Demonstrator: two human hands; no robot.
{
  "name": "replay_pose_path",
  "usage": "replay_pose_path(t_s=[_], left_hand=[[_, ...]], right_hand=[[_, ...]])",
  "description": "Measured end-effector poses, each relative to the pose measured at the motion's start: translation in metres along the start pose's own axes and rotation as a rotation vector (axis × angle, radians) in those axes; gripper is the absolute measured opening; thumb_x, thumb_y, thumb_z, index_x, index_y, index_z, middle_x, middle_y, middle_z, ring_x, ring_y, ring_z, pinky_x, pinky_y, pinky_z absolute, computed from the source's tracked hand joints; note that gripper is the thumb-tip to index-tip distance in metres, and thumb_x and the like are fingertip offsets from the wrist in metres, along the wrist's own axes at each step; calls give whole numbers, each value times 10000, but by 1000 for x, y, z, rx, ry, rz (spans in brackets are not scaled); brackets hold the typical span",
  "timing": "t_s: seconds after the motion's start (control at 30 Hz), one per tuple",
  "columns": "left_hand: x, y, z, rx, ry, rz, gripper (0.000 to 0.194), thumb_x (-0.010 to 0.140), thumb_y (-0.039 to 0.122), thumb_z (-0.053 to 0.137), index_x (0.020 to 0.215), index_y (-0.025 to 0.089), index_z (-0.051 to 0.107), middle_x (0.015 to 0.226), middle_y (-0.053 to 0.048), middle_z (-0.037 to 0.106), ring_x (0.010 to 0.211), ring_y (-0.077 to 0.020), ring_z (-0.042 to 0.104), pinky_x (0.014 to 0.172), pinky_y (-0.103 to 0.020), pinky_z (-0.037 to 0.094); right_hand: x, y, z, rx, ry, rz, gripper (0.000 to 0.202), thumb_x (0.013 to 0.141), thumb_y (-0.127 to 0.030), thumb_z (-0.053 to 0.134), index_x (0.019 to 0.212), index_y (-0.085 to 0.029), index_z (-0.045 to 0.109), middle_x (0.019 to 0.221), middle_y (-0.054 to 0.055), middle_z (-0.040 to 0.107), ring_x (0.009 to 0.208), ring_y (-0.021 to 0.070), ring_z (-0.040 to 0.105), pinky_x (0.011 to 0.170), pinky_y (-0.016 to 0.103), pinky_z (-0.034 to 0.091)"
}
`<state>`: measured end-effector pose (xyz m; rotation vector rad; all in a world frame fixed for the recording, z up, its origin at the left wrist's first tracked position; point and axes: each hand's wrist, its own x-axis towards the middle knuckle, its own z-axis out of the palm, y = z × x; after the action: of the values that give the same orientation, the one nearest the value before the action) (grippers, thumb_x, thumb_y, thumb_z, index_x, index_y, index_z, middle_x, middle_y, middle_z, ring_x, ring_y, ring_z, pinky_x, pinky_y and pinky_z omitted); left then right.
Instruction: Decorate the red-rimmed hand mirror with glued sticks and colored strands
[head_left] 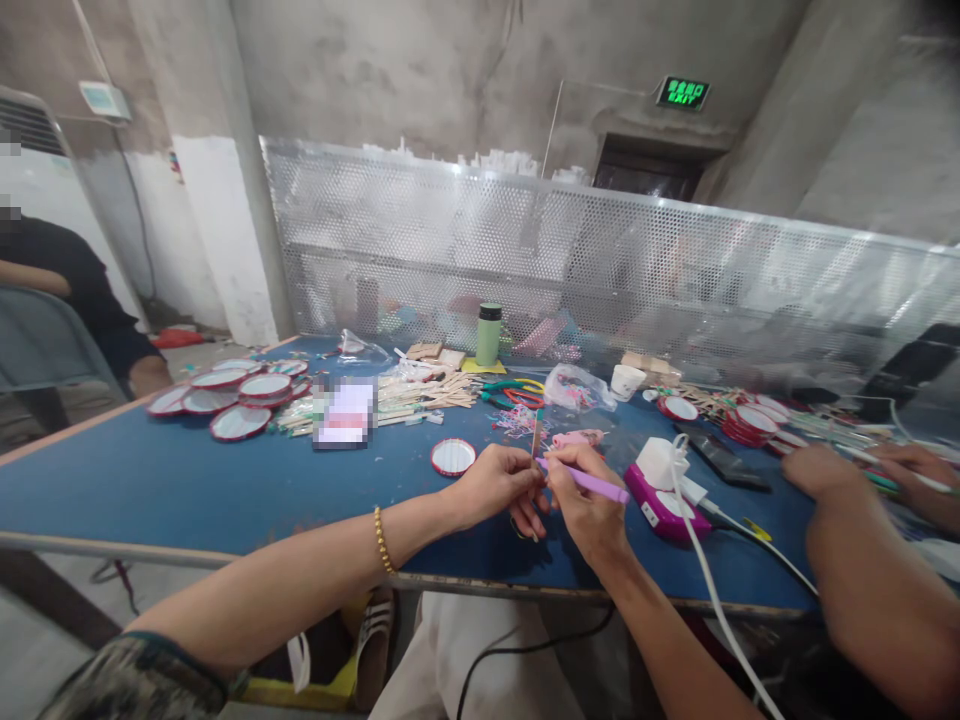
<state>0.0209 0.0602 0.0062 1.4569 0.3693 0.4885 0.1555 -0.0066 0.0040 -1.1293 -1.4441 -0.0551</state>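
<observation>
Near the front edge of the blue table [322,510], my left hand [499,485] pinches a thin upright stick [537,432] with a teal tip. My right hand [586,500] grips a purple pen [596,485], its front end meeting the stick beside my left fingers. Just left of the hands lies a round white lid with a red rim [453,457]. Behind them are a pink tool [577,438], whose kind I cannot make out, and a tangle of small pink and white pieces [521,422].
A purple power strip [667,505] with white plugs and cables is close on my right, beside another person's hands [825,470]. Behind stand a green bottle [489,335] and paper cup [627,381]. Stacked lids [238,422], sticks and a phone [345,415] lie left.
</observation>
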Motion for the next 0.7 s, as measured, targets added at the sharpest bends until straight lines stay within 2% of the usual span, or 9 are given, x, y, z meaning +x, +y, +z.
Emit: replay_pose_path(t_s=[0.23, 0.7], left_hand=[[-1, 2, 1, 0, 21, -12, 520, 673, 599, 715, 788, 118, 555, 716, -67, 671, 515, -176, 678, 435, -246, 544], [0, 0, 0, -4, 2, -3, 489, 708, 573, 707, 815, 121, 556, 713, -63, 670, 519, -180, 679, 443, -255, 543]], right_hand=[[-1, 3, 1, 22, 18, 28, 132, 845, -258, 552, 746, -209, 624, 609, 1, 615, 596, 165, 596, 519, 279, 463], [0, 3, 1, -5, -2, 7, 134, 835, -265, 558, 731, -210, 622, 609, 1, 621, 580, 159, 597, 521, 277, 464]])
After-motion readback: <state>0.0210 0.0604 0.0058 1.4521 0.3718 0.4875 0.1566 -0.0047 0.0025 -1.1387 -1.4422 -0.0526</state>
